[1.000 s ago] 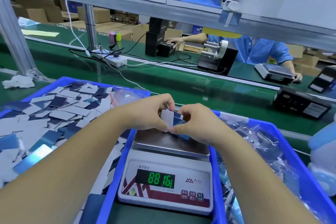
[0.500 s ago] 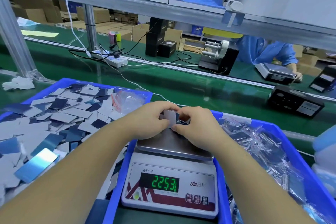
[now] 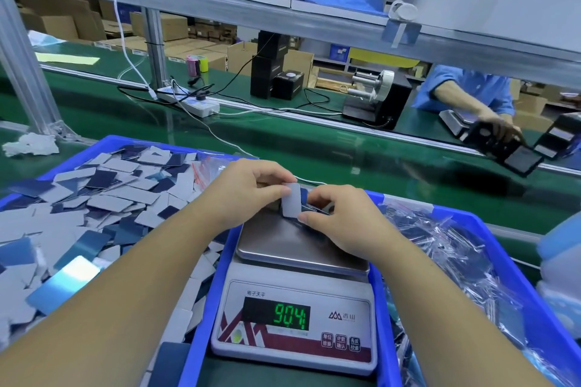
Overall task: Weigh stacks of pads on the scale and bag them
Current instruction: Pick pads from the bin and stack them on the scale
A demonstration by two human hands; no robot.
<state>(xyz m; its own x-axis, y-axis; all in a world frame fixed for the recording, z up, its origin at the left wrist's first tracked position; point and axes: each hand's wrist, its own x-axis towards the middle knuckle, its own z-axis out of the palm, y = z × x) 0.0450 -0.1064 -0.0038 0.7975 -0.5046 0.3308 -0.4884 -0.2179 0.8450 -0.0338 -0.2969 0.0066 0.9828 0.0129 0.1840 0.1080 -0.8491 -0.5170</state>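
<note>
A small stack of grey and blue pads [image 3: 290, 200] stands on edge at the back of the steel pan of the scale [image 3: 298, 248]. My left hand [image 3: 248, 190] pinches the stack from the left and top. My right hand [image 3: 338, 217] grips it from the right, its heel over the pan. The green display [image 3: 289, 317] reads 90.4. A blue bin [image 3: 103, 143] at the left is full of loose grey and blue pads [image 3: 103, 195]. Another blue bin [image 3: 481, 229] at the right holds clear bags of pads [image 3: 440, 245].
The scale sits between the two bins on a green bench. Beyond runs a green conveyor belt [image 3: 314, 148] with a power strip [image 3: 188, 102] and cables. A person in blue [image 3: 471, 94] works across the belt, handling black boxes. An aluminium frame rail [image 3: 220, 6] crosses overhead.
Both hands have kept hold of the stack and set it lower on the pan. The reading went from 81.6 through 225.3 to 90.4. The person opposite reached toward the black boxes.
</note>
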